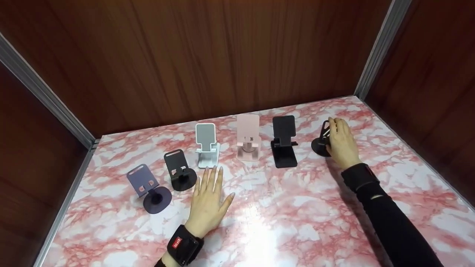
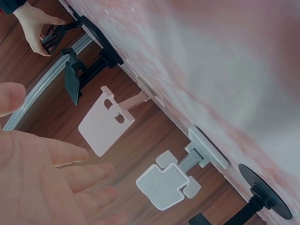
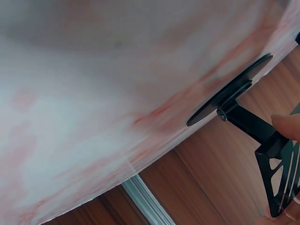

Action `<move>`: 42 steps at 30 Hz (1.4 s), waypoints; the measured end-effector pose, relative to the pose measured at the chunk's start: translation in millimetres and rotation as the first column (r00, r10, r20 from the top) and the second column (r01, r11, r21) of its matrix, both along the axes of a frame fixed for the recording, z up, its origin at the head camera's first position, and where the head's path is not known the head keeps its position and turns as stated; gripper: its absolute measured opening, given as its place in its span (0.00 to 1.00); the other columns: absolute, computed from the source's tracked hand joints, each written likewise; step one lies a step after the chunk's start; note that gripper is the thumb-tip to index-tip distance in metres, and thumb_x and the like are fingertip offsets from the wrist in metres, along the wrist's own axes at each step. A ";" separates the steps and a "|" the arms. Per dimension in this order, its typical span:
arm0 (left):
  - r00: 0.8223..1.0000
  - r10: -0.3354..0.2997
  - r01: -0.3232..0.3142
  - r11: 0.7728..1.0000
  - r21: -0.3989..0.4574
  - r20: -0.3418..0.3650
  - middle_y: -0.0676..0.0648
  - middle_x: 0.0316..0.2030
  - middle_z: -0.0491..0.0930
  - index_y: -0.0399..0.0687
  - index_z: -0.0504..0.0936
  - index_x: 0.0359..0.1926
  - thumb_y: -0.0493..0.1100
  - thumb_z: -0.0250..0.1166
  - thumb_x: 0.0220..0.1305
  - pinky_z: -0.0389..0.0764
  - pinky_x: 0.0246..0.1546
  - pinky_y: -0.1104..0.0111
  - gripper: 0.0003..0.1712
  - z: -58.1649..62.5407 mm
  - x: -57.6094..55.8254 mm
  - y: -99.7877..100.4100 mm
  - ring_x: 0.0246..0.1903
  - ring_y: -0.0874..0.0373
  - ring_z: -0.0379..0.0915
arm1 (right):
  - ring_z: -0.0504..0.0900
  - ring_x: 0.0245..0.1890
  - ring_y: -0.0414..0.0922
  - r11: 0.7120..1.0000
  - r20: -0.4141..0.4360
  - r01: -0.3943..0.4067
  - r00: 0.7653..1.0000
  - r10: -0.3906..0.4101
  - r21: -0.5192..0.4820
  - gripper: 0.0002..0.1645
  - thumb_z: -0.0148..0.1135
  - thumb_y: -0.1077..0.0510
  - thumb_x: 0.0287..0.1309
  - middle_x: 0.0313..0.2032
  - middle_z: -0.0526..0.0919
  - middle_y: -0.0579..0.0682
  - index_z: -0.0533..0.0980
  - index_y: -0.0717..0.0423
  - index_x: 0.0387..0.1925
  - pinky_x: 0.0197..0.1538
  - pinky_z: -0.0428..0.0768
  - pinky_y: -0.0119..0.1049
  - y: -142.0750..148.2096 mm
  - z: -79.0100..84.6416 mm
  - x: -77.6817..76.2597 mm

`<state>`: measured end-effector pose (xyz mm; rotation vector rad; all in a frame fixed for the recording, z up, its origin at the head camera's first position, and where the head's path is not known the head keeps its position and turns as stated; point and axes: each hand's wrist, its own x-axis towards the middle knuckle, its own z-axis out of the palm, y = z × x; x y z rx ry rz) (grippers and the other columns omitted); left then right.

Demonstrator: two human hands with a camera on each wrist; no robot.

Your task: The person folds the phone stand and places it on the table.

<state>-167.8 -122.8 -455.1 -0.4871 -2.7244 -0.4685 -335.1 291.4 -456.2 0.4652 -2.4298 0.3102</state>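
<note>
The black round-based phone stand [image 1: 321, 144] sits at the right end of the row on the counter [image 1: 297, 207], near the back wall. The right hand [image 1: 341, 142] covers most of it in the head view; only the disc base and part of the slotted cradle show. The right wrist view shows the base [image 3: 229, 91] flat on the counter, the stem rising from it, and fingertips [image 3: 287, 126] pinching the stem and cradle. The cradle is cut off at the frame edge.

The left hand [image 1: 207, 202] lies flat on the counter, fingers straight and spread, holding nothing. Its fingertips are just short of the white stand [image 1: 207, 146].

Leftward from the held stand: a black square-based stand [image 1: 284, 142], a pink stand [image 1: 248, 137], the white stand, another black round-based stand [image 1: 180, 170] and a purple stand [image 1: 148, 187]. In the left wrist view the palm [image 2: 42, 183] blocks the lower left, and the purple stand is out of frame.
</note>
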 end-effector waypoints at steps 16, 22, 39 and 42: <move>1.000 0.007 -0.007 1.000 -0.004 -0.003 0.34 0.71 0.55 0.33 0.57 0.72 0.56 0.55 0.70 0.48 0.68 0.43 0.41 1.5 0.2 -2.8 0.71 0.39 0.43 | 0.63 0.58 0.68 0.995 -0.024 -0.072 0.997 0.071 -0.068 0.53 0.73 0.77 0.28 0.55 0.66 0.74 0.62 0.77 0.63 0.60 0.67 0.58 1.9 2.5 -2.4; 0.999 0.006 -0.006 1.000 -0.007 0.035 0.34 0.72 0.53 0.34 0.56 0.72 0.56 0.54 0.70 0.46 0.69 0.44 0.41 0.8 0.4 -3.3 0.72 0.39 0.42 | 0.62 0.60 0.68 0.993 0.014 -0.088 0.996 0.089 -0.084 0.54 0.73 0.75 0.30 0.57 0.65 0.75 0.60 0.76 0.65 0.61 0.66 0.60 2.7 4.5 2.5; 0.994 -0.072 0.068 0.996 0.052 0.086 0.34 0.71 0.53 0.32 0.55 0.72 0.55 0.54 0.71 0.47 0.69 0.43 0.40 1.2 -0.5 1.1 0.72 0.40 0.39 | 0.65 0.59 0.65 0.968 -0.052 -0.199 0.980 0.193 -0.153 0.55 0.74 0.71 0.27 0.58 0.68 0.72 0.61 0.76 0.64 0.63 0.65 0.56 -15.7 20.8 42.8; 0.987 -0.106 0.092 0.990 0.109 0.124 0.35 0.72 0.53 0.33 0.54 0.73 0.54 0.54 0.72 0.46 0.69 0.45 0.40 2.3 -0.7 2.4 0.73 0.41 0.38 | 0.65 0.58 0.64 0.961 -0.070 -0.224 0.974 0.216 -0.162 0.55 0.74 0.71 0.27 0.58 0.69 0.71 0.62 0.75 0.64 0.63 0.65 0.56 -22.4 26.1 51.6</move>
